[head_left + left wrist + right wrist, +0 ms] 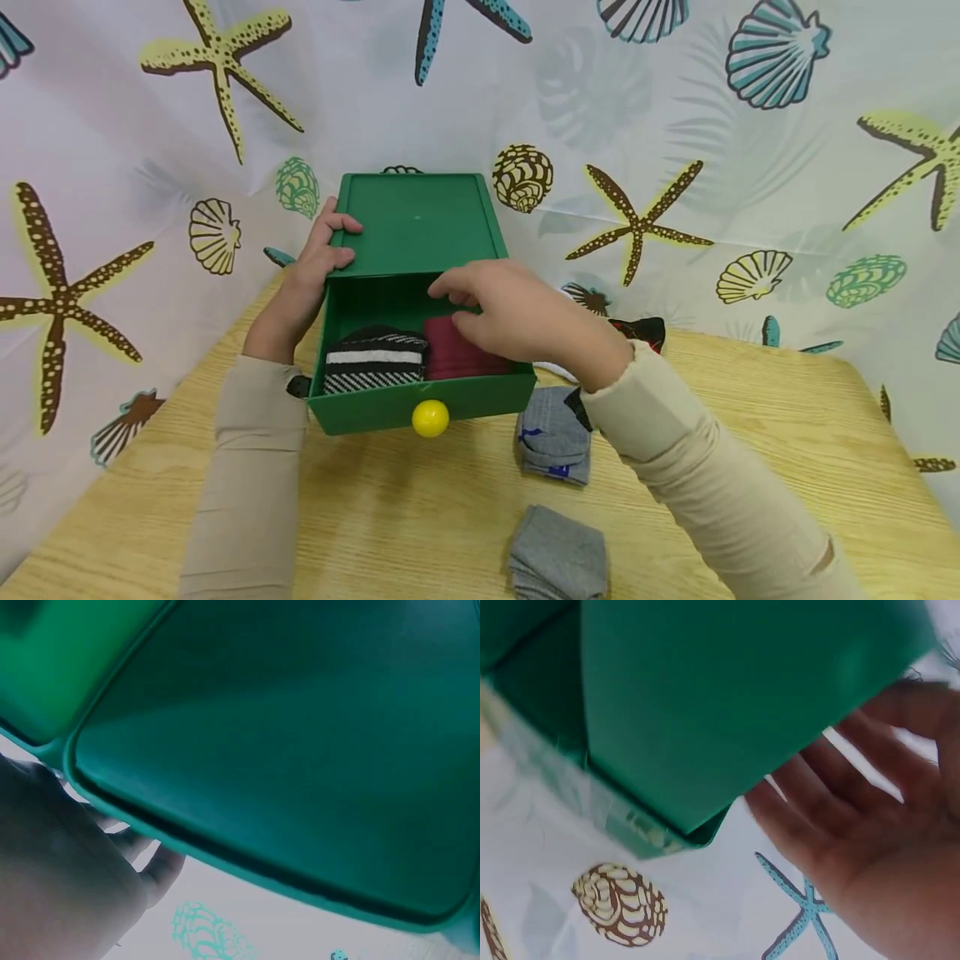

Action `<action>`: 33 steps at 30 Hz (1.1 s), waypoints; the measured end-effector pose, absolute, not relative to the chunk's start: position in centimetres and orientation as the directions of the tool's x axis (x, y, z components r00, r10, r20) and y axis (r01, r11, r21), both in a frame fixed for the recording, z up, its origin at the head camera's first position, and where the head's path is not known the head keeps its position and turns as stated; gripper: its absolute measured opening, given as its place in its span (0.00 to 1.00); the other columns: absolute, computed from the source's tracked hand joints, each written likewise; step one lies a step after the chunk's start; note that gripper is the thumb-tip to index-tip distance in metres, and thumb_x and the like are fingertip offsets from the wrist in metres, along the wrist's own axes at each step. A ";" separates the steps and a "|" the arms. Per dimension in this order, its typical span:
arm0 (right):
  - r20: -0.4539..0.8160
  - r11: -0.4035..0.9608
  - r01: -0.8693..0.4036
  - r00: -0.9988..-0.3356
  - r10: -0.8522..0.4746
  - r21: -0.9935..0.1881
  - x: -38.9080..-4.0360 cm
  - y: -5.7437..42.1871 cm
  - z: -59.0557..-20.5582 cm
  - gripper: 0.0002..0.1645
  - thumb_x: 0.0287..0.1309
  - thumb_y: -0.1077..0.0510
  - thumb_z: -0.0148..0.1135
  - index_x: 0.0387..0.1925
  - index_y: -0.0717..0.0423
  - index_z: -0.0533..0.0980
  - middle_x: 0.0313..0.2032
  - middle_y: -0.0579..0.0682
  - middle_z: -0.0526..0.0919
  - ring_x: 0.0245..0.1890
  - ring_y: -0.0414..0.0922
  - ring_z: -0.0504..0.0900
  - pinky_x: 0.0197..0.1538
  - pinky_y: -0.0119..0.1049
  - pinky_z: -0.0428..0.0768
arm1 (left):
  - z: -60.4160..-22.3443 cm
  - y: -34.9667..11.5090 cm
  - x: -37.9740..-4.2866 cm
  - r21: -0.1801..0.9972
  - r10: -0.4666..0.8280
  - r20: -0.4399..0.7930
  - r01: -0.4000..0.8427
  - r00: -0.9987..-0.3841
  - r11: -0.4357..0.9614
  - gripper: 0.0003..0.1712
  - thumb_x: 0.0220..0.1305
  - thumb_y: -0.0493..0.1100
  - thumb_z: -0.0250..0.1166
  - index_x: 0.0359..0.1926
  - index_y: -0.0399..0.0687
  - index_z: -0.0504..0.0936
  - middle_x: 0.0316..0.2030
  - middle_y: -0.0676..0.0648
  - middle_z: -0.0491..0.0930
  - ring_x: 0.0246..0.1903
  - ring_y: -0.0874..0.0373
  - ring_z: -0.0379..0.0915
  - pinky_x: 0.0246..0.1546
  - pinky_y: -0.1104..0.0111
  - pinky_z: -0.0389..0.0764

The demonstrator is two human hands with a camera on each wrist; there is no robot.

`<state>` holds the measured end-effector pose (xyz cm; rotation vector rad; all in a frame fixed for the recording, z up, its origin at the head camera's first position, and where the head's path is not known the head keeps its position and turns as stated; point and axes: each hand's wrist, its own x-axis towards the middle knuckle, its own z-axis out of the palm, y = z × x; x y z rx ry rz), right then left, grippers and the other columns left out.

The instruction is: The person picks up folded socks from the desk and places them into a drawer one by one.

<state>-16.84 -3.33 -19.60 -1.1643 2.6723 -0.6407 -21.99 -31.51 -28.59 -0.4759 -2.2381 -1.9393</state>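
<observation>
- Green box [420, 221] stands on a wood-grain table [750, 400], its drawer [375, 410] pulled out on the near side, with a round yellow knob [431, 418] on the drawer's front.
- Left hand [315, 254] grips the green box's left edge; its fingers are spread, two of the tips bent over onto the top.
- Right hand [506, 308] hangs over the right half of the green box's drawer, fingers slightly bent and a little apart, thumb clear of them; whether it touches the cloth below I cannot tell.
- Burgundy folded cloth [450, 348] lies inside the green box's drawer, in the right half, partly hidden by the right hand.
- Black-and-white striped bundle [375, 358] fills the drawer's left half, beside the burgundy one.
- Grey folded cloth with blue marks [553, 446] lies just right of the green box's drawer; plain grey folded cloth [558, 550] lies nearer the person, right of the green box.
- Black-and-red bundle [647, 332] shows to the green box's right, beyond the right arm.
</observation>
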 end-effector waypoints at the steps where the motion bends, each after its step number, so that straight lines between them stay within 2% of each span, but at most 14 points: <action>1: 0.117 0.563 -0.656 -0.697 -0.708 -0.503 -16.2 -2.8 -19.8 0.21 0.71 0.62 0.55 0.62 0.55 0.78 0.55 0.50 0.82 0.52 0.43 0.78 0.55 0.40 0.75 | -28.6 -31.5 -22.0 0.938 0.145 0.309 0.327 -0.940 0.120 0.15 0.67 0.42 0.44 0.53 0.57 0.65 0.79 0.56 0.25 0.75 0.56 0.17 0.69 0.47 0.36; 5: 0.428 0.331 -0.621 -0.755 -0.497 -0.711 -13.0 -1.3 -21.5 0.11 0.68 0.63 0.57 0.47 0.57 0.83 0.39 0.49 0.85 0.33 0.42 0.79 0.38 0.38 0.78 | -28.7 -31.4 -22.0 0.938 0.144 0.302 0.321 -0.942 0.132 0.15 0.67 0.43 0.44 0.53 0.57 0.65 0.79 0.56 0.25 0.75 0.56 0.18 0.69 0.47 0.37; 8: 0.498 0.111 -0.563 -0.793 -0.349 -0.819 -10.4 -0.9 -23.4 0.08 0.66 0.65 0.57 0.40 0.62 0.82 0.31 0.53 0.83 0.23 0.46 0.78 0.28 0.38 0.78 | -28.8 -31.4 -22.0 0.937 0.144 0.300 0.320 -0.943 0.138 0.15 0.67 0.43 0.44 0.53 0.57 0.65 0.79 0.56 0.25 0.75 0.55 0.18 0.69 0.47 0.37; 10: 0.481 -0.004 -0.503 -0.824 -0.299 -0.864 -8.9 -1.0 -24.9 0.07 0.66 0.67 0.56 0.39 0.64 0.81 0.28 0.54 0.82 0.20 0.48 0.77 0.23 0.37 0.76 | -28.8 -31.4 -22.1 0.936 0.142 0.304 0.323 -0.942 0.139 0.15 0.67 0.43 0.45 0.53 0.56 0.65 0.79 0.56 0.26 0.75 0.55 0.18 0.69 0.47 0.37; 12: 0.456 -0.058 -0.459 -0.847 -0.273 -0.886 -7.7 -1.3 -26.5 0.07 0.66 0.67 0.56 0.39 0.66 0.80 0.27 0.54 0.81 0.18 0.48 0.77 0.20 0.37 0.76 | -28.7 -31.4 -22.2 0.936 0.137 0.307 0.325 -0.942 0.137 0.15 0.66 0.43 0.45 0.53 0.56 0.65 0.79 0.56 0.26 0.75 0.55 0.18 0.69 0.48 0.38; 19: 0.354 -0.109 -0.338 -0.911 -0.210 -0.935 -5.8 -3.3 -30.8 0.09 0.69 0.66 0.55 0.45 0.66 0.79 0.29 0.56 0.82 0.20 0.46 0.80 0.24 0.41 0.82 | -28.8 -31.4 -22.3 0.938 0.131 0.297 0.315 -0.946 0.146 0.15 0.67 0.43 0.44 0.54 0.57 0.66 0.79 0.55 0.25 0.75 0.57 0.17 0.68 0.49 0.38; 25: 0.279 -0.188 -0.243 -0.939 -0.201 -0.952 -5.2 -4.9 -31.7 0.12 0.72 0.59 0.57 0.49 0.65 0.75 0.32 0.60 0.85 0.19 0.51 0.83 0.26 0.45 0.84 | -28.9 -31.3 -22.2 0.940 0.130 0.296 0.313 -0.946 0.135 0.15 0.67 0.44 0.44 0.54 0.58 0.66 0.79 0.55 0.25 0.75 0.57 0.17 0.68 0.50 0.39; 30: 0.178 -0.262 -0.134 -0.972 -0.153 -0.956 -4.5 -6.6 -32.0 0.19 0.67 0.58 0.64 0.50 0.62 0.67 0.33 0.57 0.85 0.18 0.50 0.83 0.26 0.40 0.83 | -28.8 -31.2 -22.2 0.944 0.122 0.297 0.311 -0.947 0.108 0.15 0.66 0.44 0.45 0.53 0.58 0.66 0.79 0.57 0.25 0.75 0.58 0.18 0.67 0.53 0.42; 33: 0.153 -0.331 -0.110 -0.983 -0.105 -0.937 -4.3 -7.8 -32.2 0.24 0.62 0.59 0.68 0.50 0.61 0.63 0.36 0.57 0.84 0.16 0.50 0.83 0.25 0.38 0.82 | -28.7 -31.2 -22.2 0.945 0.121 0.299 0.311 -0.947 0.102 0.15 0.66 0.44 0.45 0.53 0.60 0.67 0.79 0.57 0.26 0.75 0.57 0.19 0.68 0.52 0.41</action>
